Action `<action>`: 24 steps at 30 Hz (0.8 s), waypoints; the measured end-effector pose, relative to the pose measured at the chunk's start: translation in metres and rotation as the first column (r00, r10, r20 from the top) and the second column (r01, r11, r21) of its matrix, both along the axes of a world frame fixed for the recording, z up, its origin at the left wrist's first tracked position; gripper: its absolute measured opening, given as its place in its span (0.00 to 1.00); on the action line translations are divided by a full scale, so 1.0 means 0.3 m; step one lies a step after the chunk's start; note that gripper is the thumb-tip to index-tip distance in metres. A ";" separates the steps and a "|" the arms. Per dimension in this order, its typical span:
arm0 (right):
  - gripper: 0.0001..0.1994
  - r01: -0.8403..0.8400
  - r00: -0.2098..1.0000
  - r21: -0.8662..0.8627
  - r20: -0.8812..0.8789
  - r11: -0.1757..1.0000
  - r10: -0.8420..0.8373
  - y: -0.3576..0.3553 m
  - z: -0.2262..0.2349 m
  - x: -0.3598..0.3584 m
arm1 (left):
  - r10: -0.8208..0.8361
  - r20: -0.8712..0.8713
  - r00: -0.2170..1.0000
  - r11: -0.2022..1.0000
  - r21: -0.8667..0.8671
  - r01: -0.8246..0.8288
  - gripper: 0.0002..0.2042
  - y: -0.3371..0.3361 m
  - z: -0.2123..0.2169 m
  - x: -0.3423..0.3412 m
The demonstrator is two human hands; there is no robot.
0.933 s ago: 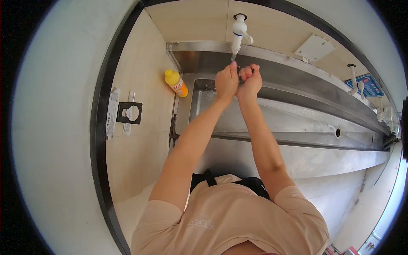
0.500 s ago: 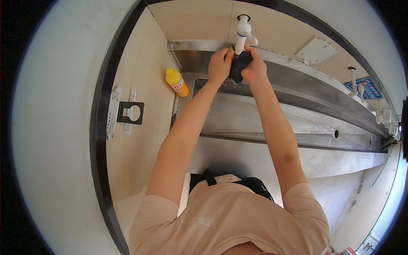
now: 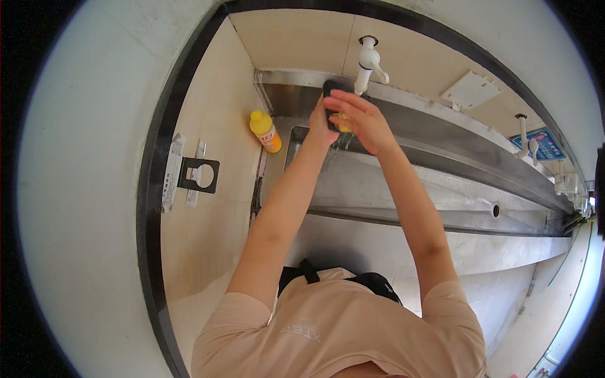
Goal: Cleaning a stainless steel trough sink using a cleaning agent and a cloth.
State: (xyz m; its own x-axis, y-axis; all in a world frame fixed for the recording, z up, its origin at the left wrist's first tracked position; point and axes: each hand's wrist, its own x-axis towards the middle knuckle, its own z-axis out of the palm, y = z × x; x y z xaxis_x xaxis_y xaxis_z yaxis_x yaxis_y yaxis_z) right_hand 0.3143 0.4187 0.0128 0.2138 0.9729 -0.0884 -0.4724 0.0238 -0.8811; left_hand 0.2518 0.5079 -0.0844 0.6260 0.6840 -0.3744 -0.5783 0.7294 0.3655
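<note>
Over the metal trough sink (image 3: 403,183), just below and left of a white tap (image 3: 368,60), both my hands are at a long black piece (image 3: 329,88). It looks like wet cloth, though its exact kind is unclear. My left hand (image 3: 321,123) is wrapped round it from the left. My right hand (image 3: 367,123) lies across it from the right, fingers slightly parted over a small yellow piece (image 3: 343,121), which is partly hidden and could be a sponge. Water drips under the hands.
A yellow bottle (image 3: 265,131) stands on the sink's left ledge. On the left wall is a black bracket (image 3: 200,175) with a round hole. Along the back wall are a white cover plate (image 3: 471,90), another white tap (image 3: 523,135) and a blue sign (image 3: 547,143). A drain hole (image 3: 496,210) is at the right.
Both hands have come down and left from the tap's spout. The black piece, bunched between them before, now stretches upright along my left hand. The yellow piece has shifted from my left hand to under my right.
</note>
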 end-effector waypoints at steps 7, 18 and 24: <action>0.17 0.610 0.403 0.158 0.781 0.776 -0.476 -0.054 -0.123 0.140 | -0.217 0.236 0.947 0.967 -0.079 0.241 0.17 -0.092 0.171 -0.009; 0.18 0.167 0.251 -0.053 0.968 0.984 0.009 -0.077 -0.092 0.211 | -0.397 -0.249 0.883 0.770 0.433 0.469 0.19 0.004 0.095 -0.091; 0.14 0.309 0.687 0.001 0.692 0.951 -0.224 -0.058 -0.109 0.266 | 0.280 -0.794 0.539 0.257 0.603 0.755 0.24 0.058 0.068 -0.112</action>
State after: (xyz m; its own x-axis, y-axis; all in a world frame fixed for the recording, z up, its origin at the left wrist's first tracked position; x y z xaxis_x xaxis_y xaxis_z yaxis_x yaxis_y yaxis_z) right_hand 0.3940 0.4014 -0.0197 0.5058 0.8585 0.0848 0.2627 -0.0596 -0.9630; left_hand 0.2182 0.5253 -0.0641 0.7142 0.6976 -0.0573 0.3753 -0.3126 0.8726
